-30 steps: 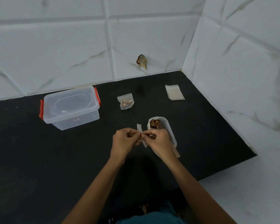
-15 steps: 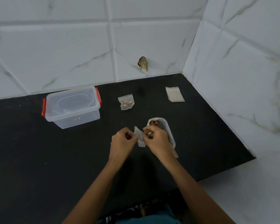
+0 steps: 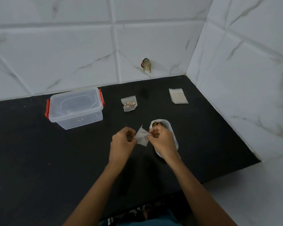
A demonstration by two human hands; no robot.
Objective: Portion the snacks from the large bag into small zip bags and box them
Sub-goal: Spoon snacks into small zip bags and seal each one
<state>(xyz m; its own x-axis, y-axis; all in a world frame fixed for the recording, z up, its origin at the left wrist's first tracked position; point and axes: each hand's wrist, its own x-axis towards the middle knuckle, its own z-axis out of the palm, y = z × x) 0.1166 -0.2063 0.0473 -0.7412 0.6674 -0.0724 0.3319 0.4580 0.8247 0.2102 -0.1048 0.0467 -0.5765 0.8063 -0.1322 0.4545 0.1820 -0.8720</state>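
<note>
A small clear zip bag (image 3: pixel 142 136) hangs between my hands above the black counter (image 3: pixel 39 160). My left hand (image 3: pixel 122 144) pinches its left edge and my right hand (image 3: pixel 162 141) pinches its right edge. Behind my right hand stands the large white bag (image 3: pixel 166 124), open at the top with brown snacks showing; my hand covers its lower part. A filled small zip bag (image 3: pixel 129 103) lies farther back. The clear plastic box (image 3: pixel 75 108) with orange latches sits at the left, its lid on.
A stack of flat small zip bags (image 3: pixel 178 95) lies at the back right near the wall corner. White tiled walls close the back and right sides. A broken spot (image 3: pixel 146 65) marks the back wall. The counter's front edge runs diagonally at lower right.
The small zip bag was a narrow strip pinched between close fingertips; now it is spread wider between my hands, which have drawn slightly apart.
</note>
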